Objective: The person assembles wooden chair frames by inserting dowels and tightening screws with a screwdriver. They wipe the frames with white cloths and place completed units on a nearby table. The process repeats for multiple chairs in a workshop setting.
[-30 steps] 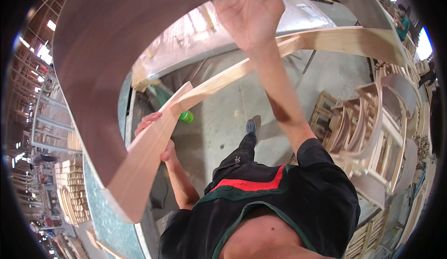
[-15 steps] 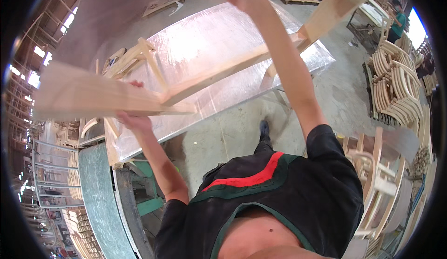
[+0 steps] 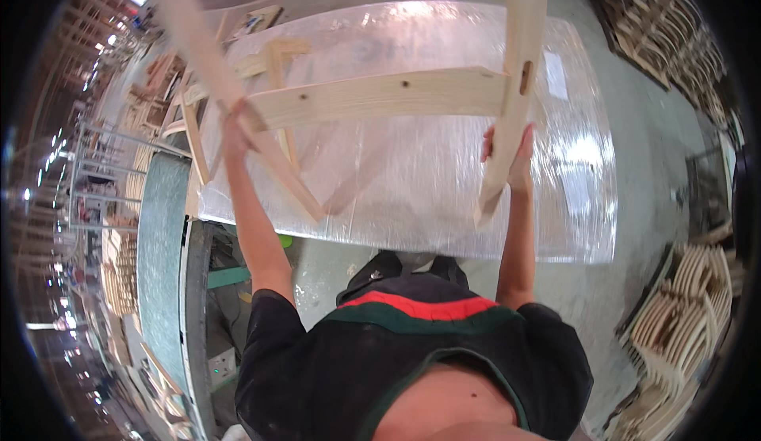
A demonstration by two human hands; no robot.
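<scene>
Both hands hold up a pale wooden frame [image 3: 380, 96], made of two long side pieces joined by a cross rail with two dark holes. My left hand [image 3: 236, 136] is closed round the left side piece, close to where the rail meets it. Lower on the right piece, below its slot, my right hand [image 3: 519, 156] grips with the thumb on one side and fingers on the other. Beneath lies a table [image 3: 412, 187] covered in shiny clear plastic film. Another wooden assembly [image 3: 277, 72] stands on its left part, partly hidden behind the frame.
At my left is a bench with a greenish top [image 3: 162, 267]. A metal rack [image 3: 103, 175] stands beyond it. Stacks of curved wooden parts [image 3: 686, 306] sit on the floor at right, with more stacked parts [image 3: 658, 21] at the far right.
The frame has swung round from a slanted position to lie across in front of me. My right hand has come down from the far side and now grips the right side piece.
</scene>
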